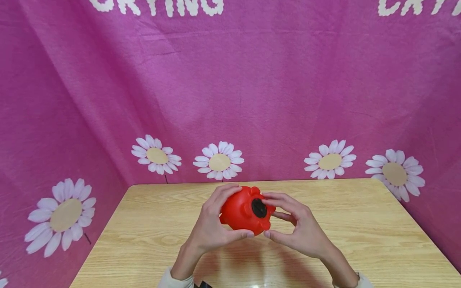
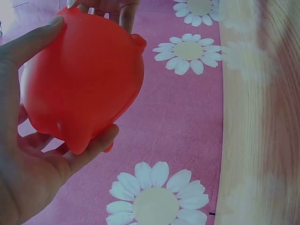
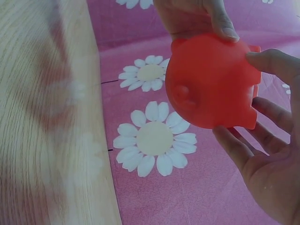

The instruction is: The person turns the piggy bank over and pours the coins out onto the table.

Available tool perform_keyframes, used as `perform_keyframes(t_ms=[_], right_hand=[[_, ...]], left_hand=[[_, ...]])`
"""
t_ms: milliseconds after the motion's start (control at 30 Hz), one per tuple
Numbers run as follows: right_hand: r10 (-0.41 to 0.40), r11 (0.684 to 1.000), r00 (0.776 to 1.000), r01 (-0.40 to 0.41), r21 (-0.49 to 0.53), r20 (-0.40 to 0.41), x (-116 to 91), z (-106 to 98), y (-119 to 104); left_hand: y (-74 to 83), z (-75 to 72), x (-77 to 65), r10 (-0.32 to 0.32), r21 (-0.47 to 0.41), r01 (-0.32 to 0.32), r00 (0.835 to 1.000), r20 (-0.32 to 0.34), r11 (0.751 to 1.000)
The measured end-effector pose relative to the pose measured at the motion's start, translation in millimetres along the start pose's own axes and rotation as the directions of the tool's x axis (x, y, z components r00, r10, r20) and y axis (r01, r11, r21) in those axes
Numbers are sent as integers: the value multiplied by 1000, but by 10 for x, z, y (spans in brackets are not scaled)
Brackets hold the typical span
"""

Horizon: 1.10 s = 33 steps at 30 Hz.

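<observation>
A red piggy bank [image 1: 240,210] is held up over the table, tipped so that its underside with stubby feet and a round black plug [image 1: 259,208] faces right. My left hand [image 1: 212,222] grips its body, thumb along the near side and fingers over the far side. On the plug side, my right hand [image 1: 302,228] holds it by the feet: fingertips lie at the plug's edge, and the thumb touches a near foot. In the left wrist view the smooth red body [image 2: 89,75] hides most of the right hand. The right wrist view shows a small round bump [image 3: 183,93] on the bank's side.
The light wood-grain table [image 1: 151,240] lies below both hands. A pink cloth [image 1: 252,100] printed with white daisies and lettering hangs behind it and along the sides. A small black object [image 1: 204,285] shows at the bottom edge, beside the left sleeve.
</observation>
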State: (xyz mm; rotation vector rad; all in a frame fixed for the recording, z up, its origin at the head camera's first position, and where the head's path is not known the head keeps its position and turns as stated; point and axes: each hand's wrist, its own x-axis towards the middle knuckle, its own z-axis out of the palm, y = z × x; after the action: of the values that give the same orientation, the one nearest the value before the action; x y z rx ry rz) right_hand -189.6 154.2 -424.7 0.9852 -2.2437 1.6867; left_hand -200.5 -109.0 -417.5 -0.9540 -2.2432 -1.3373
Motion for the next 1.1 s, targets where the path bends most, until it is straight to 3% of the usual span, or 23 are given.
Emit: perform_keyframes(t_ms=[267,733,1100], right_hand=[[-61,998,998,61,-6,4,7,-12,23],[-28,989,986,4,-149,-163,28,48,-14],[-73,965,979,22,-261,-189,99,92,-36]], left_hand=[[-1,20,4,21,-10,-21,1000,-23,1000],[-17,55,-12,38,23,-38,999,-5,999],[-63,74,-17,68,31,-67,998,-8,997]])
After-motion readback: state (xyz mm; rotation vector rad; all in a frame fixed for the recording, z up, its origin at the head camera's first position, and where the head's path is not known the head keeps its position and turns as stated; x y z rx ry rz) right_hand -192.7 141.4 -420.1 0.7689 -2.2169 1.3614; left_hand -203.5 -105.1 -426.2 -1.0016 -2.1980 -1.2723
